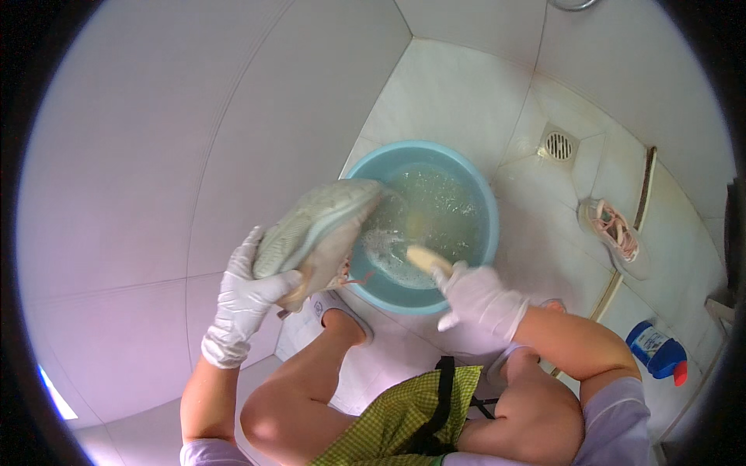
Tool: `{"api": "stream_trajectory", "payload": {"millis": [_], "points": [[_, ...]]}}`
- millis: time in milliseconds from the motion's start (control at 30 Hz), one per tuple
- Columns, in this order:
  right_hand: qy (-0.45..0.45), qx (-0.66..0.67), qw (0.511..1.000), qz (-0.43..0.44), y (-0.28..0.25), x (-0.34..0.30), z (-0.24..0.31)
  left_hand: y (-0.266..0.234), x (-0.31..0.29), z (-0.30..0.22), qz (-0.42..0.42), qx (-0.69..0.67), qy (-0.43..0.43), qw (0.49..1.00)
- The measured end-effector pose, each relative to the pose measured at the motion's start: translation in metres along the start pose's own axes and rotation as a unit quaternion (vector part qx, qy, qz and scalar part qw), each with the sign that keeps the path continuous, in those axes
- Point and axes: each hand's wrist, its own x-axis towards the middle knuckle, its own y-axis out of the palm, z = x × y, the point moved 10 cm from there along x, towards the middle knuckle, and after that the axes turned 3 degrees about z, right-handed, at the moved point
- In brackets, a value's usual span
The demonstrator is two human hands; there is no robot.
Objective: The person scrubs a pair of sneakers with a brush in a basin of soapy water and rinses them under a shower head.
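My left hand, in a white glove, grips a pale sneaker by its heel end. The shoe is tilted, its grey-white sole turned up toward the left and its toe over the basin's rim. A pinkish lace dangles under it. In my right hand, also gloved, is a light wooden-looking brush, held over the near right part of the basin; its bristles do not show. The round blue basin holds cloudy, foamy water. Brush and shoe are apart.
A second pinkish-white sneaker lies on the tiled floor at the right, by a raised strip. A round floor drain is beyond it. A blue bottle with a red cap lies near my right elbow. A wall rises at the left.
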Motion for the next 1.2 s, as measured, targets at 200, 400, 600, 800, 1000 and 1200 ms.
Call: {"api": "stream_trajectory", "payload": {"millis": [200,400,600,800,1000,1200], "points": [[-0.071,-0.062,0.990,-0.101,0.051,0.015,0.007,-0.021,-0.057,-0.047,-0.102,-0.105,0.014,0.989],[-0.132,-0.139,0.970,-0.151,-0.031,-0.024,0.027,-0.050,-0.083,-0.048,-0.188,-0.095,0.085,0.974],[-0.051,-0.159,0.968,-0.185,-0.102,-0.049,0.029,-0.060,-0.071,-0.033,-0.169,-0.115,0.093,0.974],[0.039,0.019,0.975,-0.220,-0.130,-0.045,-0.029,-0.065,-0.066,-0.022,-0.149,-0.162,0.089,0.971],[0.058,0.079,0.969,-0.228,-0.150,-0.049,-0.046,-0.060,-0.063,-0.028,-0.146,-0.179,0.088,0.969],[0.101,0.124,0.959,-0.232,-0.188,-0.062,-0.072,-0.060,-0.059,-0.021,-0.136,-0.160,0.103,0.972]]}}
